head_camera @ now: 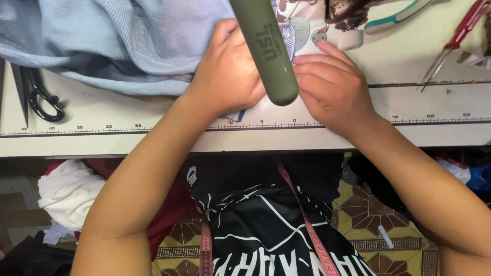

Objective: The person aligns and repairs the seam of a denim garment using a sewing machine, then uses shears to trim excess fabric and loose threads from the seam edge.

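Landmark: green cylinder, hanging over the counter
My left hand: just left of the cylinder, fingers curled, pressing down on the blue fabric
My right hand: just right of it, fingers together, flat on the fabric edge
Scissors: far left
Screwdriver: far right

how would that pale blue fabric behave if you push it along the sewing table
The pale blue fabric would probably bunch rather than slide as one piece: it already lies in soft folds. It looks limp and light. Both hands, left hand and right hand, press it flat, suggesting it shifts easily.
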